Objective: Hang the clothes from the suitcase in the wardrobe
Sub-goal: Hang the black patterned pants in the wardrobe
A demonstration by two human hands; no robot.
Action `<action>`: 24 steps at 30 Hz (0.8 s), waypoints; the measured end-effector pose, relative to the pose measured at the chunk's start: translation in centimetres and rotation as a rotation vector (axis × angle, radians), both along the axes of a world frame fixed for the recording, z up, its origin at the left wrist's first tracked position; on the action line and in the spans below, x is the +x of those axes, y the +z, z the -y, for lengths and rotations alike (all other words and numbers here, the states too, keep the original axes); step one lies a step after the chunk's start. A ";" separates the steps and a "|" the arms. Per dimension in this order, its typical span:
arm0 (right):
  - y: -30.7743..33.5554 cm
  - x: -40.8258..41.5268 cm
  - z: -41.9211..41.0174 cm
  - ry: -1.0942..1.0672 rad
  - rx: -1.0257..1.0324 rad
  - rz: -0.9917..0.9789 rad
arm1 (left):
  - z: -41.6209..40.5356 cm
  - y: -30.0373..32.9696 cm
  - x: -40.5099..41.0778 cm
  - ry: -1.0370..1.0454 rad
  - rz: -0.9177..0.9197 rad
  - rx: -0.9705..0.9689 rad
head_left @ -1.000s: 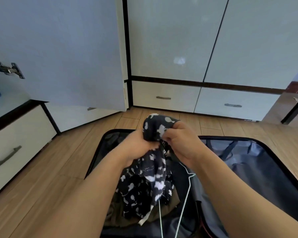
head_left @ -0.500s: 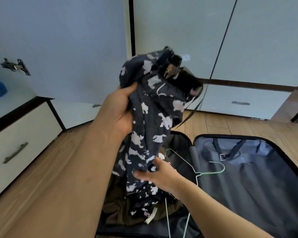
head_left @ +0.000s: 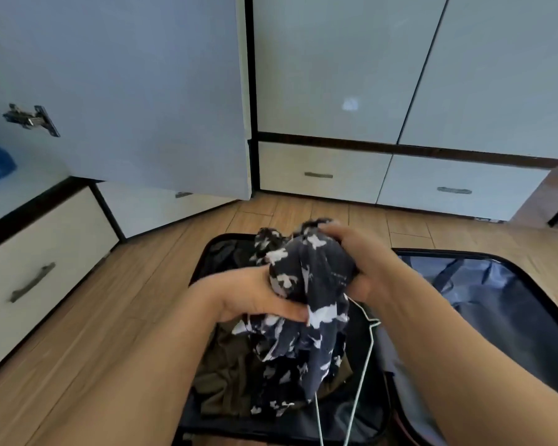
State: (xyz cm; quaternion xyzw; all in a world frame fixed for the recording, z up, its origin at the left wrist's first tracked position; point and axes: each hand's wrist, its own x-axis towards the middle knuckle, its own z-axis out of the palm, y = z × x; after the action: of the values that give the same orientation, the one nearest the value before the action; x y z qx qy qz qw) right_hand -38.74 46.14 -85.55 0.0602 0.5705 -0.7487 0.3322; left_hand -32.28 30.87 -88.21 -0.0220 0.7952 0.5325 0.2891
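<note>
A wardrobe with one door open faces an open suitcase on the floor, above which the left hand and right hand both grip a bunched patterned garment, a hanger beneath.

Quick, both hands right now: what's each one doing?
Left hand: grips the dark navy white-patterned fabric garment from below.
Right hand: grips the same garment's bunched top.

left hand and right hand curled, gripping, forearms converging
</note>
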 end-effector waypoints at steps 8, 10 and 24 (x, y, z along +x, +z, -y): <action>-0.8 0.2 -1.7 0.350 0.053 -0.450 | 0.1 2.3 -1.3 0.593 -0.157 0.473; -2.4 0.6 -2.1 0.548 0.232 -0.429 | 0.3 3.4 -1.7 0.725 -0.110 0.699; -3.3 -0.6 -1.5 0.099 0.043 -0.009 | -1.8 -0.5 -1.6 0.300 -0.010 0.095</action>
State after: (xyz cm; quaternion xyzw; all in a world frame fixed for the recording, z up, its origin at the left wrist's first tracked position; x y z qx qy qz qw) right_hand -39.38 47.60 -88.82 0.0355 0.5903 -0.7191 0.3649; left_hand -33.92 32.63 -88.75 -0.1242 0.7584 0.6066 0.2034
